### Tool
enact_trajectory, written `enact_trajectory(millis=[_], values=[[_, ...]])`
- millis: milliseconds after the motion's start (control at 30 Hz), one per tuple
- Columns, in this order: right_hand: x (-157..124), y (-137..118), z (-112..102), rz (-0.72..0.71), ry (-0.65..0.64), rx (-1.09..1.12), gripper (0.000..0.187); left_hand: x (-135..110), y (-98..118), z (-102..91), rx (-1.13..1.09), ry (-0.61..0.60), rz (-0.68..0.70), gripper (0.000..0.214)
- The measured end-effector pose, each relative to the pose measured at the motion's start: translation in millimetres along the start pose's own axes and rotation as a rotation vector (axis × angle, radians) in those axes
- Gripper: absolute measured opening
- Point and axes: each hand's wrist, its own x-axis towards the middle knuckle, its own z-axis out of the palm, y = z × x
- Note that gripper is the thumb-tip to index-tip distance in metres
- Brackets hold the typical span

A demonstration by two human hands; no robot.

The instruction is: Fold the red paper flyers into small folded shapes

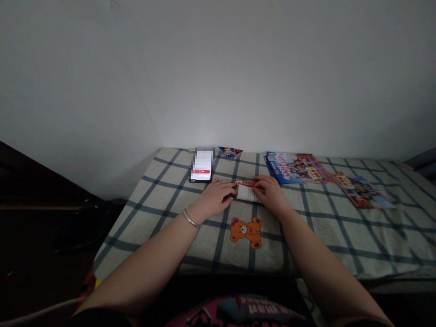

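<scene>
Both of my hands rest on a checked cloth (163, 200) and meet at a small folded piece of paper (245, 192), white with red print. My left hand (215, 197), with a silver bracelet at the wrist, has curled fingers pressing on the paper's left edge. My right hand (270, 193) has its fingers bent over the paper's right edge and pinches it. The paper lies flat on the cloth between the fingertips.
A lit phone (201, 165) lies at the back left of the cloth. A small folded coloured paper (230, 151) sits behind it by the wall. Coloured booklets (294, 167) and another sheet (363, 190) lie to the right. An orange bear print (245, 231) marks the cloth.
</scene>
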Motion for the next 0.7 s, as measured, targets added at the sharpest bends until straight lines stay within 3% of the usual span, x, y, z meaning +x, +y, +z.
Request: enact_trajectory(millis=[400,700], values=[[4,4,7,-0.018,-0.027,-0.016,0.006,-2,1,2.1,0.005,0.040,-0.015,0.010],[1,-10,2,0.032,0.061,0.177,0.007,-1,4,2.2,-0.080,0.088,-0.105,0.038]])
